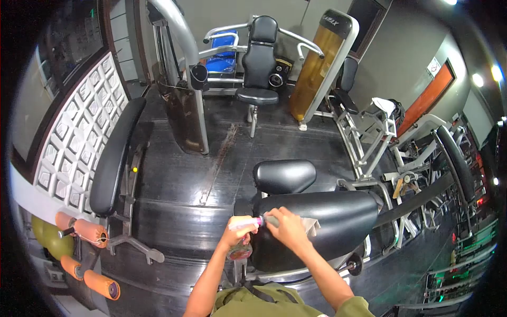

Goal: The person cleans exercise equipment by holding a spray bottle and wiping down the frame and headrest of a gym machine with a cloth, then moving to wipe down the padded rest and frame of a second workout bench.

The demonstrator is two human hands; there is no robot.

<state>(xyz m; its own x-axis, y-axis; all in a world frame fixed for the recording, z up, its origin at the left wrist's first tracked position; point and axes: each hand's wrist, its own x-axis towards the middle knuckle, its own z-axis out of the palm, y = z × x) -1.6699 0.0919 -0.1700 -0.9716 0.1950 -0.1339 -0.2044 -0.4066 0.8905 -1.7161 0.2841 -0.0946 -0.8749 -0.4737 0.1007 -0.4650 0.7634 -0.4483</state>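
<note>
My left hand (pixel 236 231) is closed around the neck of a spray bottle (pixel 241 252) with a white and pink spray head; its see-through body hangs below my fingers. My right hand (pixel 288 228) grips a greyish cloth (pixel 312 226), one end of which sticks out past the wrist side. Another part of the cloth shows at my right fingertips, close in front of the nozzle. Both hands are above the near-left part of a black padded bench (pixel 332 211), with a smaller black pad (pixel 285 176) just beyond it.
A long black bench (pixel 117 158) with orange foam rollers (pixel 91 232) stands at left. Ahead is a seated press machine (pixel 257 96) between two weight towers. More machines (pixel 422 158) crowd the right side. A green ball (pixel 51 238) lies at far left.
</note>
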